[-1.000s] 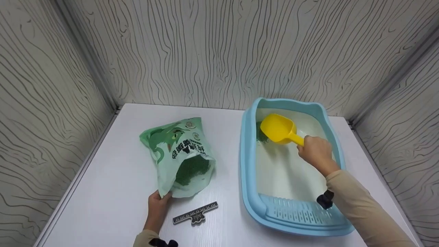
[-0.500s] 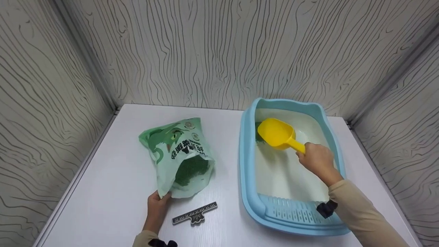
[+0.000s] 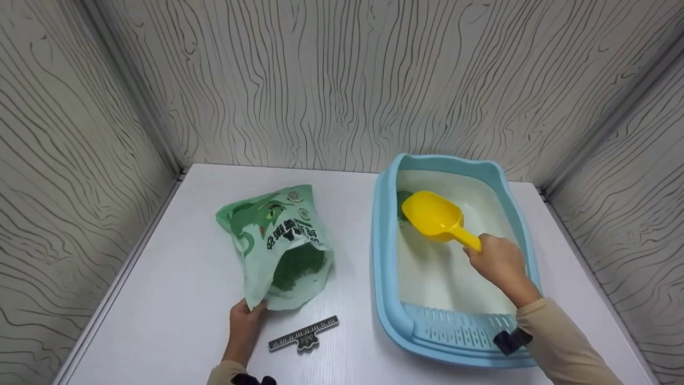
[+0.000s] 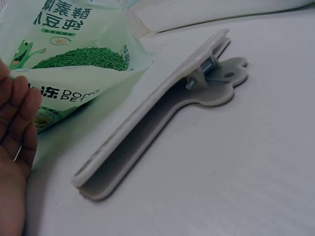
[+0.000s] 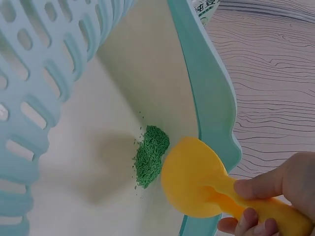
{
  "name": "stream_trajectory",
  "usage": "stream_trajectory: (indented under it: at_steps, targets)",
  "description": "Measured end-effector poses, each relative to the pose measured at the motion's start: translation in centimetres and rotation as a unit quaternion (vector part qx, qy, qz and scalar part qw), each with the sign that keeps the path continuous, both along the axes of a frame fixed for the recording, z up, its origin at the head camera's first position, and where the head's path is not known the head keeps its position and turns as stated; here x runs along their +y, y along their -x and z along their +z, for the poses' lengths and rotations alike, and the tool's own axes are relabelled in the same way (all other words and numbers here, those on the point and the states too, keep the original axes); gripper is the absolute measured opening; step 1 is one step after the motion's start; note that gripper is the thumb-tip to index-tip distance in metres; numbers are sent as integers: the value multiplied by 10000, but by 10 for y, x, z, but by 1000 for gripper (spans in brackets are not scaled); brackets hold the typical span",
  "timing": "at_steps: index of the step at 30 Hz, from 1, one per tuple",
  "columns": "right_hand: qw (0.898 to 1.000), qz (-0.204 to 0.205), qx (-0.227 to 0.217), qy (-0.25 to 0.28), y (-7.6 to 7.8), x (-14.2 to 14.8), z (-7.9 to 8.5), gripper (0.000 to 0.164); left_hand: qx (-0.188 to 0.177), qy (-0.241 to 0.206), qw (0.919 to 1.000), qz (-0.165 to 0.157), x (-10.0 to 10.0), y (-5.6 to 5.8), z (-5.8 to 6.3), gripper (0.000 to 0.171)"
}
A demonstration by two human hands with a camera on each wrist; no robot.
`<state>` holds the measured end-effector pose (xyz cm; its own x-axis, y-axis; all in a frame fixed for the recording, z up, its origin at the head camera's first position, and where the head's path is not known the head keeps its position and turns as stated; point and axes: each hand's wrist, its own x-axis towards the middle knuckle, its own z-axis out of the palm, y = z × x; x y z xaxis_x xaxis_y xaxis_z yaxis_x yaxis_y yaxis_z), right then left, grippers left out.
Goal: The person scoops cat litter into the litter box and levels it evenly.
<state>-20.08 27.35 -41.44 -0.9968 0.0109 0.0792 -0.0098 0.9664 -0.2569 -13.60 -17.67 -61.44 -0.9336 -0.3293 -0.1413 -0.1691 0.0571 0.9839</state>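
Observation:
My right hand (image 3: 498, 263) grips the handle of a yellow scoop (image 3: 432, 215), held over the inside of a blue litter box (image 3: 386, 256). Nothing shows in the scoop's bowl in the head view. A small heap of green litter pellets (image 5: 150, 156) lies on the white floor of the box, close by the scoop. My left hand (image 3: 246, 326) pinches the lower left edge of an opened green litter bag (image 3: 256, 267), which lies on its back with its mouth toward me. Green pellets (image 4: 86, 59) show inside that mouth.
A grey sealing clip (image 4: 162, 103) with a piano-key pattern lies on the white table (image 3: 176, 278), just right of my left hand. A slotted ledge (image 3: 454, 327) spans the box's near end. Wood-patterned panels (image 3: 342, 85) enclose the table's back and sides.
My right hand has drawn the scoop a little nearer to me and downward, uncovering more of the heap. The left hand and the bag have stayed nearly still.

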Motion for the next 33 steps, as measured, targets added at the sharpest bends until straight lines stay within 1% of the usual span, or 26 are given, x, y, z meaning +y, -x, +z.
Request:
stream_trajectory:
  at_steps: [8, 13, 17, 23, 30, 33]
  targets:
    - [10000, 6, -34, 84, -18, -5, 1, 28, -55, 186, 9998, 5, 0, 1, 0, 26]
    - [9998, 48, -115, 154, -24, -7, 3, 28, 16, 63, 10000, 4, 1, 1, 1, 26]
    - [9997, 40, -97, 236, -28, -7, 3, 29, 4, -32, 10000, -36, 1, 0, 2, 27]
    - [9990, -6, -73, 439, -39, -4, -1, 30, -56, 73, 10000, -11, -1, -1, 0, 27]
    - [9971, -169, -208, 705, -49, -3, -3, 31, -97, -237, 9997, 4, -2, -1, -2, 30]
    - [9966, -202, -262, 761, -52, -2, -2, 32, -110, -269, 9996, 17, -1, -1, -2, 31]
